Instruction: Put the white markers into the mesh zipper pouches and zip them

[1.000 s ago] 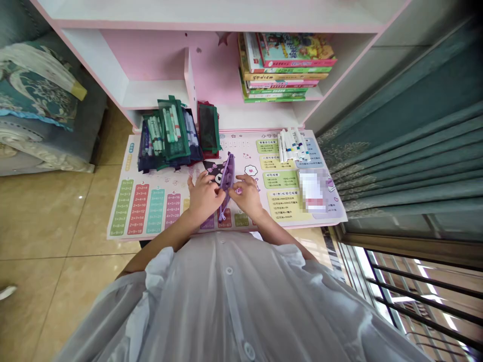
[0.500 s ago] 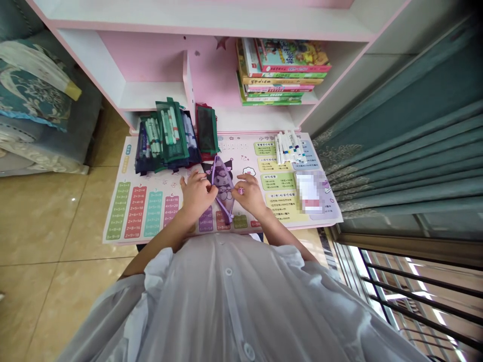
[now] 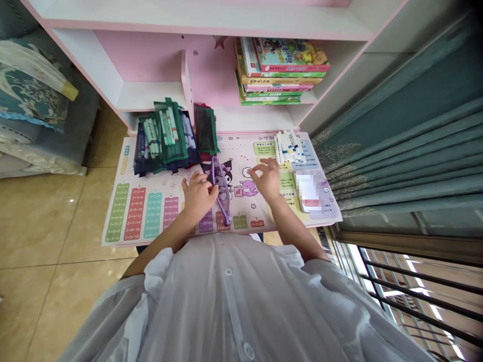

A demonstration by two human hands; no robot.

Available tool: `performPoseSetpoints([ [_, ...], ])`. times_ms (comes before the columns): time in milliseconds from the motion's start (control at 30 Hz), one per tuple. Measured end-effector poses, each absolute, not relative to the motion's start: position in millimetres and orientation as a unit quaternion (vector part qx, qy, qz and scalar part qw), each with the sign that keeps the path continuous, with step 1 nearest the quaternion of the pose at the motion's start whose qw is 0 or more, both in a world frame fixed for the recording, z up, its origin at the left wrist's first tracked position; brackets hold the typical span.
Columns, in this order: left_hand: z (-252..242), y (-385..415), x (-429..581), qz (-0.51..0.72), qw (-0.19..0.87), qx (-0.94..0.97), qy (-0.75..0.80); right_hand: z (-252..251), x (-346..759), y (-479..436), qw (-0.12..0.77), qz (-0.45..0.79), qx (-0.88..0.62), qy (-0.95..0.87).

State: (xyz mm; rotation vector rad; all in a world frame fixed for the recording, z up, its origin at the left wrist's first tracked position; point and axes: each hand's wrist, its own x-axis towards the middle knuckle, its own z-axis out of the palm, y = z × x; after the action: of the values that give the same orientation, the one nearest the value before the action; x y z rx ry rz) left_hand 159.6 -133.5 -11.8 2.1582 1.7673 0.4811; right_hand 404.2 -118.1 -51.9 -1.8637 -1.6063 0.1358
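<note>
Pouch (image 3: 221,187) of purple mesh, slim and see-through with a lilac zip edge, runs lengthwise on the printed desk mat (image 3: 151,206) in the head view, straight ahead of the person; left hand (image 3: 196,195) has thumb and fingers curled onto its left edge; right hand (image 3: 268,178) hovers loosely spread, holding nothing, near a cluster of white markers (image 3: 290,147); green and navy pouches (image 3: 166,131) heap at the mat's far left; stacked books (image 3: 281,70) fill a pink shelf (image 3: 151,55); teal curtain (image 3: 400,125) hangs right — tan floor tiles (image 3: 41,221) left.
</note>
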Motion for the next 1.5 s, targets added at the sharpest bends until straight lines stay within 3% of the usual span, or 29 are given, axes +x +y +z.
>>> performPoseSetpoints([
  [400,-11.3,-134.6,159.4,0.177,0.161,0.749,0.618,-62.2,484.2,-49.0,0.076,-0.010,-0.880,-0.469],
  [667,-15.3,-135.0,157.3,0.179,0.158,0.749,0.618,-68.6,483.2,-41.4,0.020,-0.005,-0.890,-0.455],
  [800,-12.2,-134.9,157.5,0.172,0.163,0.747,0.620,-68.6,479.1,-45.1,0.043,-0.005,-0.882,-0.469],
  [1100,-14.0,-135.0,156.3,0.177,0.162,0.747,0.620,-49.0,430.0,-91.5,0.231,-0.018,-0.826,-0.513],
  [1300,-11.5,-135.2,157.3,0.170,0.168,0.742,0.627,-19.3,372.1,-137.8,0.345,0.056,-0.730,-0.587],
  [1500,-11.3,-136.6,156.8,0.178,0.169,0.742,0.624,-8.5,330.2,-168.3,0.336,0.153,-0.663,-0.651],
])
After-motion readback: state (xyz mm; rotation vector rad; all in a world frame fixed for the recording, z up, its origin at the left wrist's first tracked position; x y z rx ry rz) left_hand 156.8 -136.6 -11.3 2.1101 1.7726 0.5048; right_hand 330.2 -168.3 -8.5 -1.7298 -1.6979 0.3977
